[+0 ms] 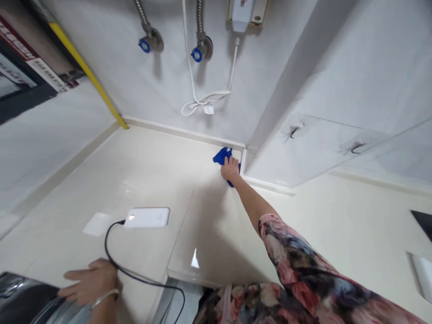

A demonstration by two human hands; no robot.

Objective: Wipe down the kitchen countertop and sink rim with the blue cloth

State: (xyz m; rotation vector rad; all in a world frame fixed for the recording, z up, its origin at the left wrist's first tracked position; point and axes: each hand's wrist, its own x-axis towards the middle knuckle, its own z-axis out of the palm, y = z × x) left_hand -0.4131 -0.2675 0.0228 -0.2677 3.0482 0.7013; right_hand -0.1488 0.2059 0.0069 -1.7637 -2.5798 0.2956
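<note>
At the back corner of the cream countertop (151,168), my right hand (231,168) presses a blue cloth (221,156) against the surface. Parts of the cloth stick out on both sides of the fingers, beside the raised edge strip along the wall. My left hand (94,281), with a bangle at the wrist, rests on the counter at the lower left, fingers spread and holding nothing. Its fingertips reach the edge of a dark, shiny appliance (33,299). Near it lies a white power bank (146,217) with a black cable (135,276) plugged in.
Two valves with blue knobs (144,45) and a looped white cord (192,108) hang on the back wall. A yellow pipe (87,72) runs down to the left corner. Clear hooks (294,130) stick to the right wall. A white object (421,274) lies at the right edge.
</note>
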